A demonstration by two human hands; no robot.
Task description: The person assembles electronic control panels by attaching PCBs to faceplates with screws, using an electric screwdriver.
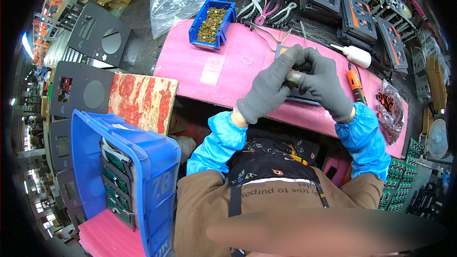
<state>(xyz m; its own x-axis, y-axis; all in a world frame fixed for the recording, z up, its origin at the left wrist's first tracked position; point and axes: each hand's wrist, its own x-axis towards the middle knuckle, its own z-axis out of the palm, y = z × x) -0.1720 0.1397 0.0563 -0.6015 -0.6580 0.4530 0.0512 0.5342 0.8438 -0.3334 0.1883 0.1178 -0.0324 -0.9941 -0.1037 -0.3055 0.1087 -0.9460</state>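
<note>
Both my hands wear grey gloves and blue sleeve covers and meet above a pink foam mat [209,71]. My left hand [269,88] and my right hand [326,83] pinch a small grey part [293,77] between their fingertips. Under them lies a dark panel with an orange face [302,96], mostly hidden by the hands. An orange electric screwdriver [356,85] rests just right of my right hand.
A blue bin of brass screws [212,24] stands at the mat's far left. Pliers and cutters [269,9], a white squeeze bottle [354,54], stacked orange-faced panels [354,12], a bag of red parts [391,112], a blue crate of circuit boards [128,171], a red-white board [143,100].
</note>
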